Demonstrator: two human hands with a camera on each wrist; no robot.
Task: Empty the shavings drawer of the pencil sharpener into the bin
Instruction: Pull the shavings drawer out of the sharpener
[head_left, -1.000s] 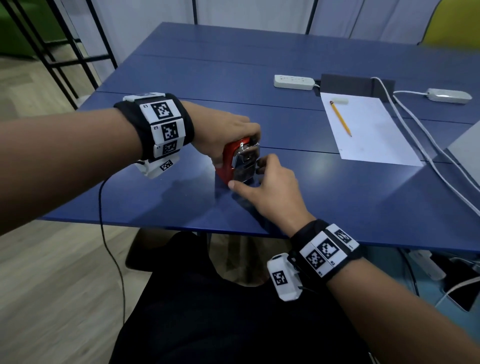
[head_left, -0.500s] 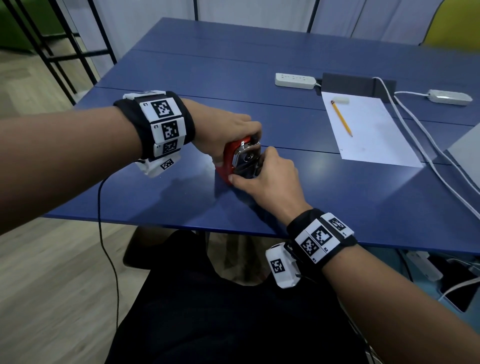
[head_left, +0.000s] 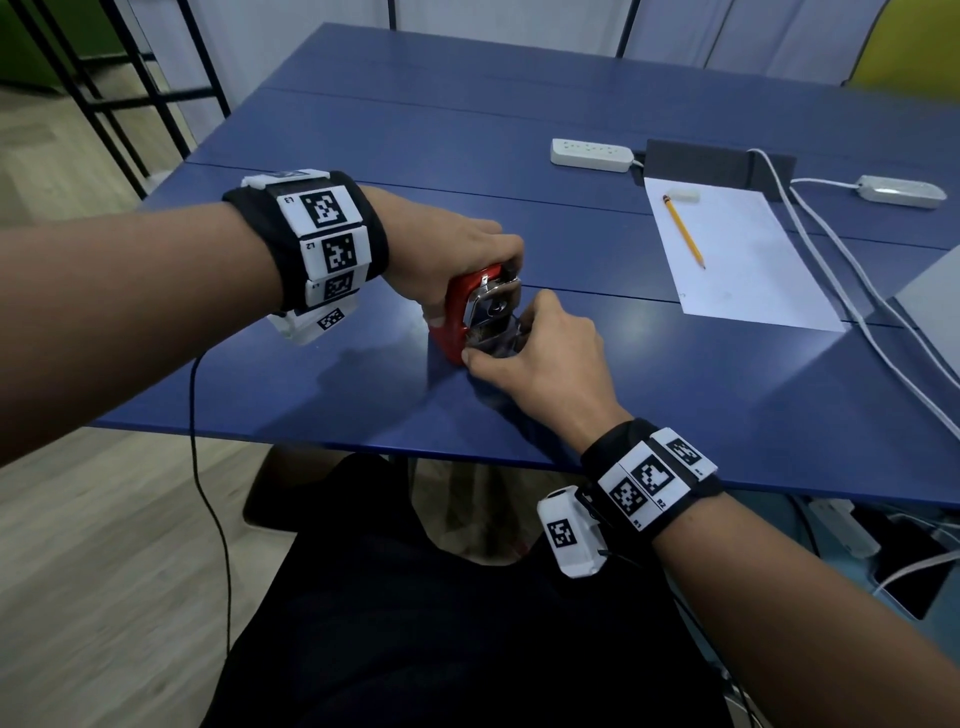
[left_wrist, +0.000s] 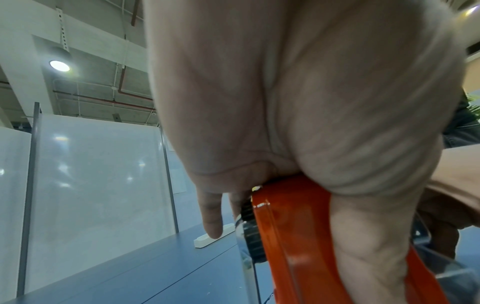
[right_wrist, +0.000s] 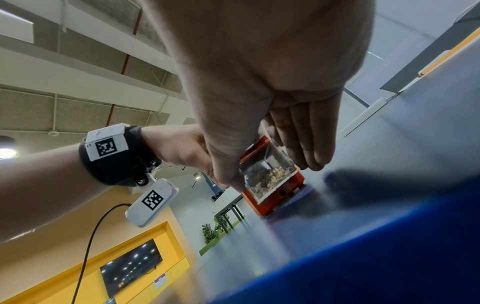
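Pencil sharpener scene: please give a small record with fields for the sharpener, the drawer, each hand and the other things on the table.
sharpener: red metal pencil sharpener, standing on the blue table
drawer: clear plastic shavings drawer, shavings inside, still in the body
left hand: grips the sharpener from above
right hand: thumb and fingers pinch the drawer's sides
other: yellow pencil on white paper sheet
bin: not in view

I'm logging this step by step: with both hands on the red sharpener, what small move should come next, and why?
Probably slide the clear drawer straight out. The right hand pinches its sides, the left hand grips the sharpener on the table, and the shavings are still inside.
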